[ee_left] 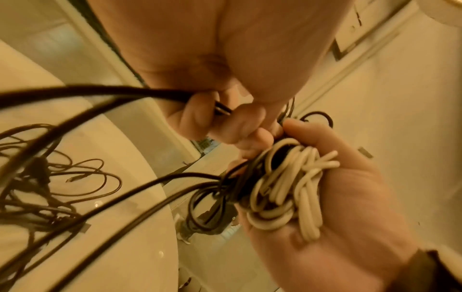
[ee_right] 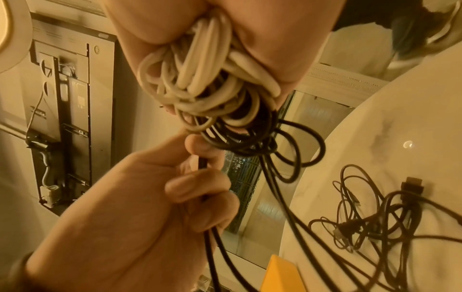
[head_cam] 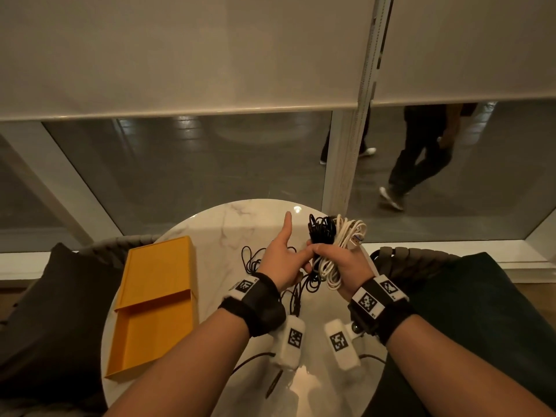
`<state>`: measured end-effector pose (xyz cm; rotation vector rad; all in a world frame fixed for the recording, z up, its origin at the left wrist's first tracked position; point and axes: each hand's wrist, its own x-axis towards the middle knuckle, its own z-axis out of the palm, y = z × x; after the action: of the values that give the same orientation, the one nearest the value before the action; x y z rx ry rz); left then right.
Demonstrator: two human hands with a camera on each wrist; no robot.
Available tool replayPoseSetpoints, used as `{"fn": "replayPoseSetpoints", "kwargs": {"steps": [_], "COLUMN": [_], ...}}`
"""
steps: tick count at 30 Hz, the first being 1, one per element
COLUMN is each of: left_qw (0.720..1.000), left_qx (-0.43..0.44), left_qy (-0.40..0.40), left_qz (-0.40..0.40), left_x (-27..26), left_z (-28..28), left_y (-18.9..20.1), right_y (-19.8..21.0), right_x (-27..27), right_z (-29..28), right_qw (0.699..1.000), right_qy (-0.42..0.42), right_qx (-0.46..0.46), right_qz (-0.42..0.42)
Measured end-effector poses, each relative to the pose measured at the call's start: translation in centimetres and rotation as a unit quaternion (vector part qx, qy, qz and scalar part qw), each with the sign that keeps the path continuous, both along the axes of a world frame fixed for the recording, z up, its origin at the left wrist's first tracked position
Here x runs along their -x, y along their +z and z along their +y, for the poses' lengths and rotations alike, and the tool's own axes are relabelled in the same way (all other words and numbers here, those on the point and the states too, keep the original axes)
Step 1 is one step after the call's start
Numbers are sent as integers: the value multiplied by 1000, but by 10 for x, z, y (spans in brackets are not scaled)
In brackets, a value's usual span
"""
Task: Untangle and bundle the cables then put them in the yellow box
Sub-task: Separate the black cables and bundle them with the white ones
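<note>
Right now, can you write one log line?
right hand: grips white and black cable coils | left hand: pinches black cable | yellow box: open

Left hand [head_cam: 281,260] fisted (forefinger out); right hand [head_cam: 346,266] clenched.

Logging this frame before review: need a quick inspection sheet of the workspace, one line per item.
Surface: round marble table, glossy, with lamp glare.
Job's things: yellow box lies open on the table's left side, nothing seen inside; white cable and black cable bunched together.
Clutter: nothing seen.
Hands: right hand grips the white and black bunch; left hand holds a black strand, index finger pointing out.
Cables: loose black cables tangled on the table, strands running up to both hands.
Surroundings: dark chairs on both sides, window with lowered blinds, people walking outside.
</note>
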<state>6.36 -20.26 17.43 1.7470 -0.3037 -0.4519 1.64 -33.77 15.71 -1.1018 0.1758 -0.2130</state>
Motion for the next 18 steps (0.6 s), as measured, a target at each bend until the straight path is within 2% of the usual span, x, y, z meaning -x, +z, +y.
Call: {"fn": "replayPoseSetpoints", "kwargs": {"steps": [6,9,13,16,18], "left_qw": [999,998,993,992,992], "left_qx": [-25,-62,-106,-102,-103], "left_qy": [10,8,2,-46,-50], "left_qz": [35,16,-52,-52,-44], "left_x": [-1,-4,-6,-12,-16], "left_z": [22,25,32,50,63], "left_y": [6,5,-1,-8,-14], "right_y": [5,6,11,16,19], "right_x": [0,0,-2,-6,-7], "right_z": [20,26,34,27,17], "right_qw": [999,999,994,990,983], "right_qy": [34,-1,-25,-33,-50], "right_qx": [-16,-41,-105,-139,-175], "right_qz": [5,-1,-15,-14,-19]}}
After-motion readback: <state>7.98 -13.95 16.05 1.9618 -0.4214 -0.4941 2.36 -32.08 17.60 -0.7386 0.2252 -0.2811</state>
